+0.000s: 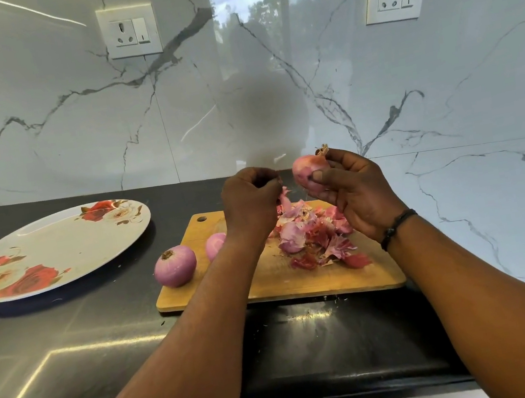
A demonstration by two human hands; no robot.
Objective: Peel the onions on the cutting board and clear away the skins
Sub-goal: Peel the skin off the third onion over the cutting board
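Above the far edge of the rectangular wooden cutting board [268,284], my right hand [354,194] grips a half-peeled pink onion [308,170], while my left hand [249,201] pinches a strip of pink skin [283,197]. On the board lies a heap of purple skins [316,238]; one peeled purple onion [175,265] sits at its left edge, another [216,244] just beside.

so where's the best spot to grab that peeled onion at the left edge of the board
Probably around the round middle of the peeled onion, coming from above. It sits upright, root end up, partly off the cutting board, with open counter to its left, so fingers can wrap both sides. The left hand is nearer.
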